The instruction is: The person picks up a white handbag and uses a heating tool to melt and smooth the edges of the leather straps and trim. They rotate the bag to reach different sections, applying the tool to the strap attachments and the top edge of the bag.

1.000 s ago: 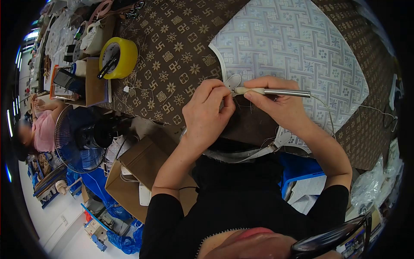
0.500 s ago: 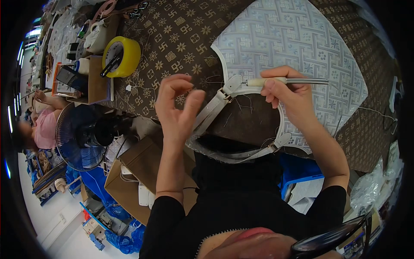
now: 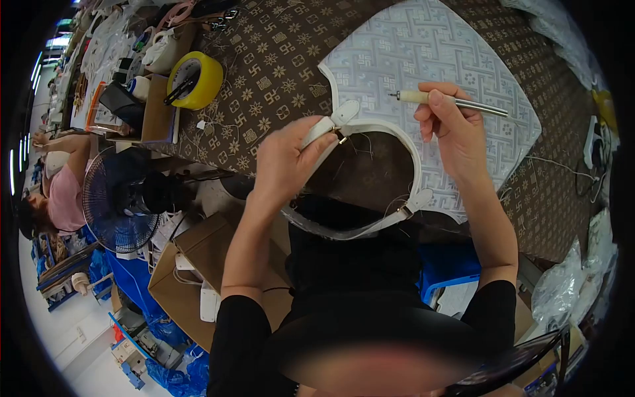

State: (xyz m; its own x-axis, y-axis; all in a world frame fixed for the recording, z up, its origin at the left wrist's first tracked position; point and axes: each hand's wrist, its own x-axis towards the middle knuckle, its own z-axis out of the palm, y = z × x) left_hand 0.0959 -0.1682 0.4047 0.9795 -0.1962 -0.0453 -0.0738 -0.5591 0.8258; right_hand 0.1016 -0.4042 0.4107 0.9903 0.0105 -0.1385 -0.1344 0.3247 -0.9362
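Note:
My left hand (image 3: 283, 157) is closed around a white strap (image 3: 320, 130) beside its gold-coloured buckle (image 3: 341, 135). Just above the buckle, a rounded white tab (image 3: 346, 112) lies at the curved edge of a pale patterned bag panel (image 3: 440, 56). A second tab (image 3: 422, 197) joins the strap's other end, and loose threads hang by both tabs. In my right hand (image 3: 455, 129) is an awl (image 3: 415, 96) with a beige grip and a silver shaft. Its tip points left over the panel, apart from the tab.
Brown patterned cloth (image 3: 264, 73) covers the table. A yellow tape roll (image 3: 206, 81) stands beside a cardboard box (image 3: 157, 109) at the left. Below are a black fan (image 3: 126, 198) and an open carton (image 3: 218, 245). A person in pink (image 3: 67, 195) is at far left.
My left hand has gone from open above the cloth to gripping the strap by the buckle. The awl has moved up and away from the upper tab with my right hand.

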